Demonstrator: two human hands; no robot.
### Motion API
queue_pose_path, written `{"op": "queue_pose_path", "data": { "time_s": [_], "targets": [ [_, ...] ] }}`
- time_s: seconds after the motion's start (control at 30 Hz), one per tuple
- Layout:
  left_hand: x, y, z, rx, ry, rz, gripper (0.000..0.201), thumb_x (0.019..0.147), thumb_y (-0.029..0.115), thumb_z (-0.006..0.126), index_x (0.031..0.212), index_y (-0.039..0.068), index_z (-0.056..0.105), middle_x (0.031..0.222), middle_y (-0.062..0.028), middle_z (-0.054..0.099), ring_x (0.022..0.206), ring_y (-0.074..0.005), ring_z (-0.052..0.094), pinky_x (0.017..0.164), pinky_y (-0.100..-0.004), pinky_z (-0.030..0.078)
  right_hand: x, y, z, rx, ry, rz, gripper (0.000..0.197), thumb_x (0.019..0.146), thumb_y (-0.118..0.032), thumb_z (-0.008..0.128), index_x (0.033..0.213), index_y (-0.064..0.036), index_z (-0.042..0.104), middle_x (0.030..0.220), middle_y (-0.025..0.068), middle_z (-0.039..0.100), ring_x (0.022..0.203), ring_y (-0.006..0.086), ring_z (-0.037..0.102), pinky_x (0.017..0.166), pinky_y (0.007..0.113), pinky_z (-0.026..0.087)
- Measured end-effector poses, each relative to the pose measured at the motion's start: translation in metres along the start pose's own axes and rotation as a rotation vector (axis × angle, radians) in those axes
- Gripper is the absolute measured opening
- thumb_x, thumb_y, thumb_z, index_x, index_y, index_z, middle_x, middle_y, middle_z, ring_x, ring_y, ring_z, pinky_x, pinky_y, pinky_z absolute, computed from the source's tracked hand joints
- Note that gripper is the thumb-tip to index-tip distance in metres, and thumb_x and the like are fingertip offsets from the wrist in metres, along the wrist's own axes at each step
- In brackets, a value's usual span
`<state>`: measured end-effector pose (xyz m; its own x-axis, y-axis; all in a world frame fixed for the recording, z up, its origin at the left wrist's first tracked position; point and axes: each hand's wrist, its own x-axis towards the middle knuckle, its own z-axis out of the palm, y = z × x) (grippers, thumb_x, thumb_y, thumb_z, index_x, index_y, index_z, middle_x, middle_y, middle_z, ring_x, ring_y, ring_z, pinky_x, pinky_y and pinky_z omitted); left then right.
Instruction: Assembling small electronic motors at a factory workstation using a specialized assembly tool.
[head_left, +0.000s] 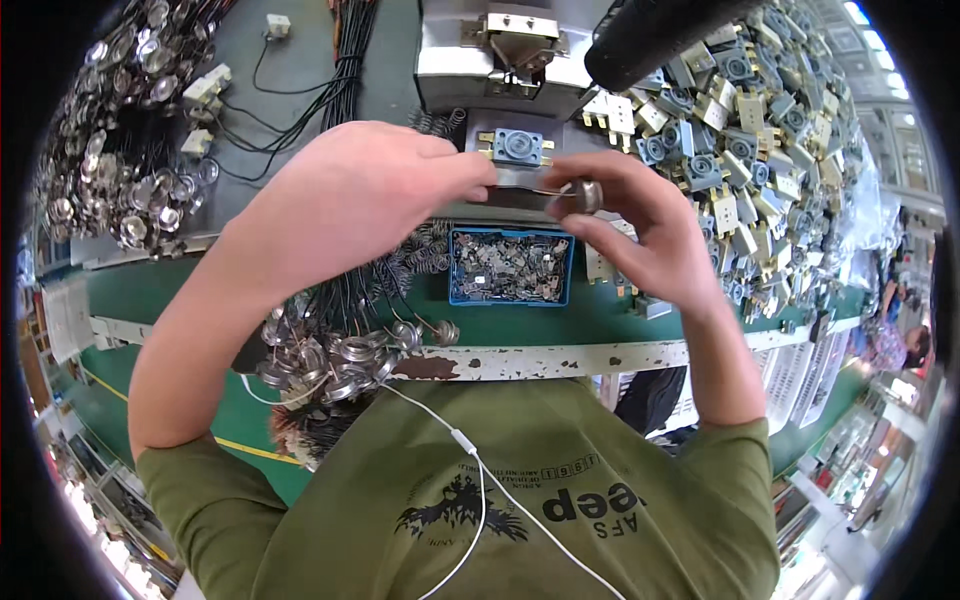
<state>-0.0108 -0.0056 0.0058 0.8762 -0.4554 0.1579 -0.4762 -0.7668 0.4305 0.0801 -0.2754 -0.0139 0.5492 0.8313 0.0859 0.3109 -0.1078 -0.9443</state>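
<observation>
A small grey block with a round centre and brass terminals (518,146) sits on the metal fixture just beyond my fingertips. My left hand (370,185) reaches in from the left, thumb and fingers pinched together beside the block's near left side; what lies between them is hidden. My right hand (645,225) is curled on the other side, with a round metal capsule (587,196) between its thumb and fingers. From the capsule, a thin lead runs left toward my left fingertips. Below the hands lies a blue tray (453,270) of small metal pieces.
A metal press-like machine (505,60) stands straight ahead, with a black tube (660,40) at its upper right. Grey and cream terminal blocks (735,150) are heaped at right. Wired metal capsules (140,190) pile up at left and near the white table edge (540,362).
</observation>
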Motion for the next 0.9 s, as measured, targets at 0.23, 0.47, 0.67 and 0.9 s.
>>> {"op": "queue_pose_path", "data": {
  "time_s": [0.23,0.47,0.67,0.9],
  "targets": [
    [0.000,0.008,-0.004,0.160,0.003,0.071,0.026,0.086,0.010,0.064,0.112,0.016,0.067,0.081,-0.0042,0.062,0.082,-0.0254,0.070,0.068,-0.0381,0.055,-0.007,-0.009,0.001,-0.143,-0.032,0.102,0.039,0.098,-0.002,0.068,0.135,0.0026,0.058,0.118,0.0126,0.070,0.107,0.0181,0.070,0.092,0.033,0.058],
    [-0.002,0.004,-0.023,0.030,-0.019,0.019,0.023,0.088,0.008,0.065,0.110,0.009,0.069,0.085,-0.0095,0.065,0.080,-0.0303,0.067,0.069,-0.0418,0.053,0.006,-0.003,0.009,0.377,-0.124,0.287,0.037,0.108,-0.014,0.054,0.140,0.0050,0.050,0.127,0.0246,0.068,0.117,0.0270,0.069,0.101,0.040,0.057],
    [-0.001,0.003,-0.039,-0.046,-0.052,-0.060,0.014,0.095,0.012,0.062,0.104,0.002,0.066,0.083,-0.0140,0.067,0.078,-0.0307,0.069,0.070,-0.0406,0.053,0.017,-0.001,0.017,0.664,-0.124,0.373,0.047,0.111,-0.021,0.046,0.150,0.0056,0.042,0.130,0.0251,0.066,0.118,0.0305,0.069,0.102,0.041,0.057],
    [-0.006,0.004,-0.018,-0.026,-0.039,-0.101,0.015,0.095,0.015,0.064,0.104,0.003,0.069,0.086,-0.0139,0.069,0.081,-0.0326,0.070,0.071,-0.0411,0.054,0.000,0.001,0.042,0.221,0.308,0.216,0.040,0.108,-0.013,0.057,0.142,0.0067,0.052,0.130,0.0213,0.067,0.111,0.0244,0.070,0.100,0.038,0.056]
  ]
}}
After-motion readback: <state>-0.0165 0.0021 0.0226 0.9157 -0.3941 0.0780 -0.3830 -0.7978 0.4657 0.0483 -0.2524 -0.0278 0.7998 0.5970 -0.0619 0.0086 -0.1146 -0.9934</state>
